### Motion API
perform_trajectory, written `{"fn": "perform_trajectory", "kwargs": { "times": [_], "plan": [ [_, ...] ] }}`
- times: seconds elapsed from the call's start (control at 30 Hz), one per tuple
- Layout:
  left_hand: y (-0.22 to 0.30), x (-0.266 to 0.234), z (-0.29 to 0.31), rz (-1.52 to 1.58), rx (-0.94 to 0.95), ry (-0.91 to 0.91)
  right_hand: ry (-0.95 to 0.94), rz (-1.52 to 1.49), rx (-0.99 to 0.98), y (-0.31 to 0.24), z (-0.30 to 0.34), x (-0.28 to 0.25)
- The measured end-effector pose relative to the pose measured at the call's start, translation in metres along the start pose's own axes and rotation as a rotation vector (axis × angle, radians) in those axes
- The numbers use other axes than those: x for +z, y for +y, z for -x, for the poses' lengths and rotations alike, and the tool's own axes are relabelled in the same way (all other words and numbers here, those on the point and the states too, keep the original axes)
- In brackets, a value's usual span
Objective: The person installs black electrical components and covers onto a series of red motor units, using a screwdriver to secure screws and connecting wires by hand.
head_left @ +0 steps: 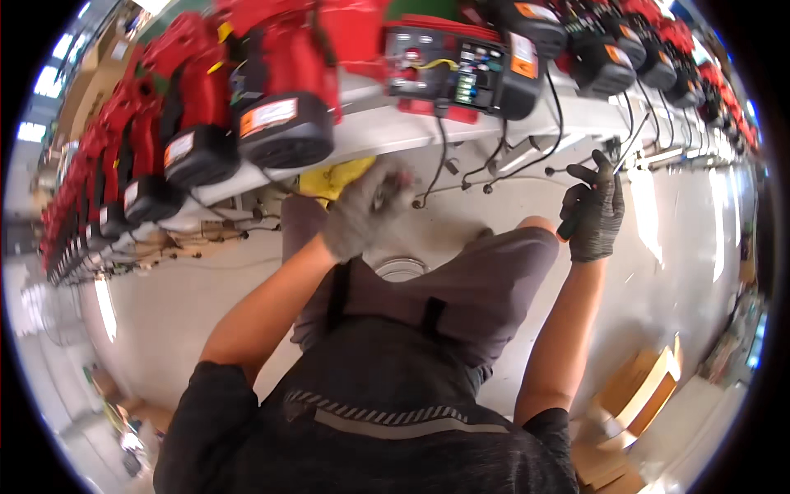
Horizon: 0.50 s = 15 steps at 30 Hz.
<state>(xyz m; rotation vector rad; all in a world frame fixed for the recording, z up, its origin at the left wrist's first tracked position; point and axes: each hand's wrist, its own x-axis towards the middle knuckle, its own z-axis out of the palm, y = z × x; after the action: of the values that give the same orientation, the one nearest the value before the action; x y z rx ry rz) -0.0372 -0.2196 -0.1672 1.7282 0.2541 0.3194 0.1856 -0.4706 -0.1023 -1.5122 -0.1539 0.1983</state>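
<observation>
My left hand point(369, 216), in a grey work glove, is below the front edge of the bench. Motion smears its fingers, and whatever it may hold cannot be made out. My right hand point(599, 216), also gloved, is raised at the right with its index finger stretched up. Its lower fingers curl around a small dark tool handle with an orange-red end, partly hidden by the glove. Above and between the hands lies a red and black machine point(508, 89), its housing off. Exposed inside are a circuit board, connectors and a yellow wire.
Closed red and black machines point(284, 132) line the white bench point(370, 136) on both sides. Black power cords point(444, 156) hang off its edge. A yellow bag point(333, 177) is under the bench, and an opened cardboard box point(638, 391) stands on the floor behind right.
</observation>
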Motion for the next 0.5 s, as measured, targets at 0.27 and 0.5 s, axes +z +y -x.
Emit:
{"fn": "perform_trajectory", "kwargs": {
  "times": [0.27,0.5],
  "plan": [
    [-0.132,0.130,-0.031,-0.427,-0.221,-0.681,0.559,-0.468,0.283,0.134,-0.066,-0.080],
    [-0.286,0.272,-0.087,-0.691,-0.355,-0.742,0.644,-0.399,0.625,0.229,-0.089,-0.153]
  ]
}}
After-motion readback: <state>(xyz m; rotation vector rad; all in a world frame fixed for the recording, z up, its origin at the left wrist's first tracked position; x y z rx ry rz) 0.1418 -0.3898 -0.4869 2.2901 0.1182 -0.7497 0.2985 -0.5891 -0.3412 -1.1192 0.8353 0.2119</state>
